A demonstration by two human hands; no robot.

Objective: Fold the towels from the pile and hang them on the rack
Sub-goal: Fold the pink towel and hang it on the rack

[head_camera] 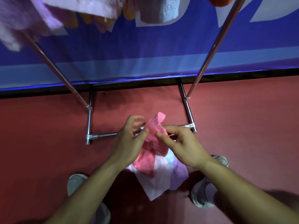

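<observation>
Pinching pink towel, left hand beside right hand.

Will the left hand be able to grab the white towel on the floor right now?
Probably not yet: the left hand is busy pinching the pink towel, which hangs above the white towel.

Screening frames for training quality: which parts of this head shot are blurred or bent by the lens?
Head view: lilac terry towels hanging top left are motion-smeared; the shiny metal rack poles splay outward, wide-angle distortion; the left hand, right hand and crumpled pink towel look sharper.
</observation>
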